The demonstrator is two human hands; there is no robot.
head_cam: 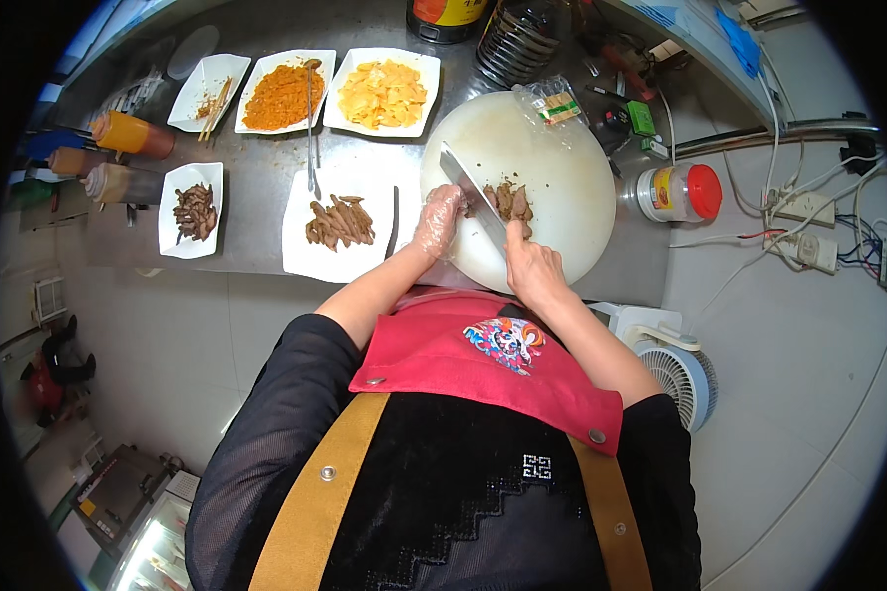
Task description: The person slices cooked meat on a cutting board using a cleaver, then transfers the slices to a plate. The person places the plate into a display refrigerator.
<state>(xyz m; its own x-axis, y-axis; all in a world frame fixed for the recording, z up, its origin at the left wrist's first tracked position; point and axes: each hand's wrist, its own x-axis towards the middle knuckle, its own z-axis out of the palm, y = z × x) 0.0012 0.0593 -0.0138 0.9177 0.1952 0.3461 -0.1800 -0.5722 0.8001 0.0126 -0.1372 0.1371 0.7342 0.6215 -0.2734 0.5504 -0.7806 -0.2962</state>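
My right hand (534, 267) grips a broad-bladed cleaver (473, 193), its blade slanting up and left over a round white cutting board (576, 192). Pieces of brown cooked meat (516, 201) lie on the board, to the right of the blade. In a clear plastic glove, my left hand (440, 218) is at the board's left side with its fingers curled close to the blade. A bit of meat shows at its fingertips; whether the fingers hold it is hard to see. Left of this hand, a white plate (296, 255) carries sliced brown meat (340, 223) and a dark, narrow utensil (393, 221).
A smaller dish (168, 240) of meat strips stands farther left. Behind are dishes of yellow slices (383, 92) and orange chopped food (284, 96) with a long spoon (311, 140). Squeeze bottles (133, 135) line the left; a red-lidded jar (676, 192) lies right of the board.
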